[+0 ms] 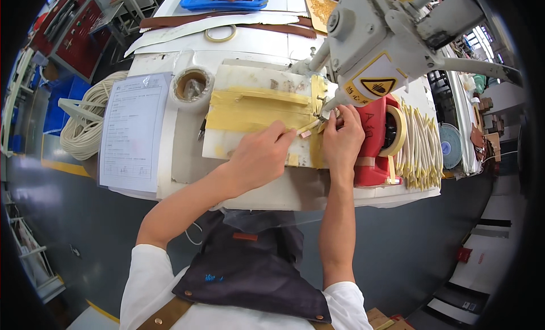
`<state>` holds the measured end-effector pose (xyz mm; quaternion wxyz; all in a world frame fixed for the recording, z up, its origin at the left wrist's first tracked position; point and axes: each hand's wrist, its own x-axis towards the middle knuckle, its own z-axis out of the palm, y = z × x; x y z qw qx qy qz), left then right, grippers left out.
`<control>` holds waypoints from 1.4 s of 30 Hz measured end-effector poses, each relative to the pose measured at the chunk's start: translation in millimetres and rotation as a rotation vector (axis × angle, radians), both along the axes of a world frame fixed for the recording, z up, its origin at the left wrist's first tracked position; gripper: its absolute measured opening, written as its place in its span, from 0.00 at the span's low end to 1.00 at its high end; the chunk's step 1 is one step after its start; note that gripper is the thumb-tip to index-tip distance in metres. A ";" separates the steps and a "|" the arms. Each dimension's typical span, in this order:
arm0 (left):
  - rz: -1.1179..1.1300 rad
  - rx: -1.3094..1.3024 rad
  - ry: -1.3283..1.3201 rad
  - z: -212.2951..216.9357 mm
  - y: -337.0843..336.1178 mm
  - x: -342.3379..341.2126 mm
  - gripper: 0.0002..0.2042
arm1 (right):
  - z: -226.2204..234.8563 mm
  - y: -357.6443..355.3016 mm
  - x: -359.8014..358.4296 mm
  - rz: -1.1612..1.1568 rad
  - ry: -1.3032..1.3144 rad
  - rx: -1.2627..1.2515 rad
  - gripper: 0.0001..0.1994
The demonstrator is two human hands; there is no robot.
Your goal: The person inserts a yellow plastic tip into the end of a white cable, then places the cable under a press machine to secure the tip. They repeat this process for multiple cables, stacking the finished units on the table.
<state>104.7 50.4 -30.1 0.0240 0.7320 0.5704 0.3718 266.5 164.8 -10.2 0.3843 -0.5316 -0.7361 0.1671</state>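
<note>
My left hand (262,153) is closed in a pinch, on the near end of a short pale cord with yellow tape (308,127). The cord points toward the metal tip of a grey bench press (360,55), which carries a yellow warning label. Right beside that tip, my right hand (344,138) has its thumb and fingers pinched together; what lies between them is hidden. Both hands are over a white block (227,149) covered partly with yellow tape (238,113). A small pinkish-white piece (305,134) shows by the cord.
A red tape dispenser (372,134) with a tape roll stands right of my right hand, beside a bundle of yellow-tipped cords (420,145). Left lie a clear film roll (192,87), a printed sheet (136,134) and coiled rope (85,131). Behind are brown strips (181,20) and a blue tray (196,2).
</note>
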 end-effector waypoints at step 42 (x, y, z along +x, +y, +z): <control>-0.069 -0.009 -0.042 6.1 19.3 7.2 0.16 | -1.7 7.1 0.9 0.028 0.044 -0.165 0.15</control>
